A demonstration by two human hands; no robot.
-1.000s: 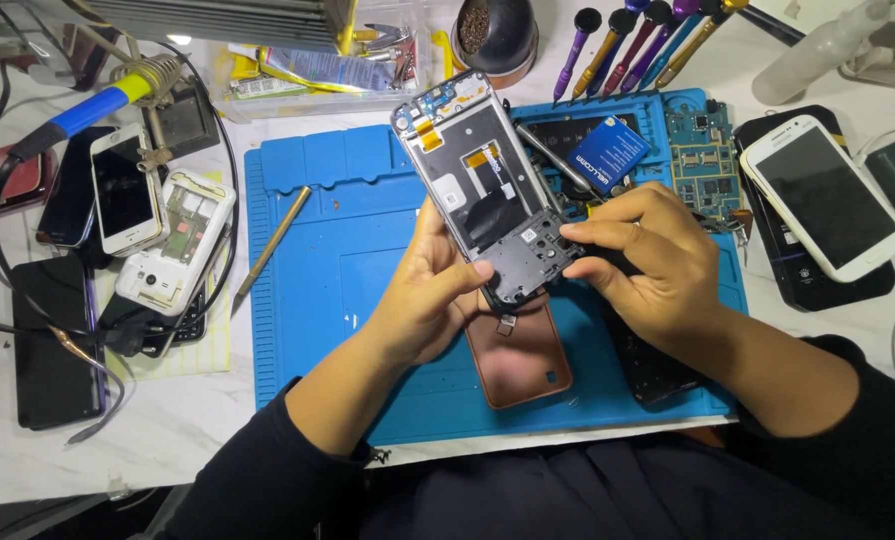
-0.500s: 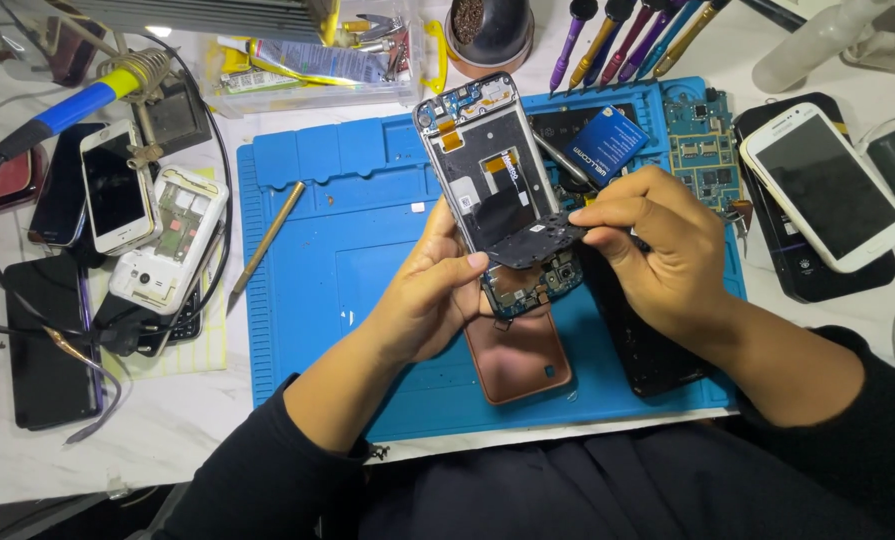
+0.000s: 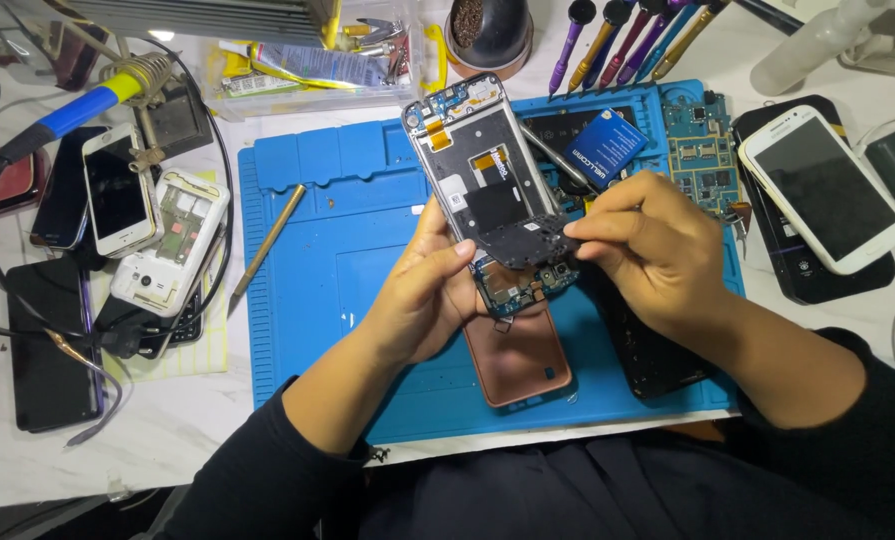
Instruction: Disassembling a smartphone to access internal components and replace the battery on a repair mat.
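Note:
My left hand grips the lower end of an opened phone frame, held tilted above the blue work mat. The frame's inside faces me, with a green circuit board exposed at its lower end. My right hand pinches a dark plastic cover plate and holds it lifted off the frame, just above the board. A copper-coloured back cover lies on the mat under my hands.
A white phone lies on a black one at the right. A blue card and a bare circuit board sit on the mat's far side. Several phones, a soldering iron and a brass tool lie left; screwdrivers behind.
The dark cover plate has come up off the frame's lower end, pulled by my right hand, and the green board beneath now shows. The frame has shifted a little.

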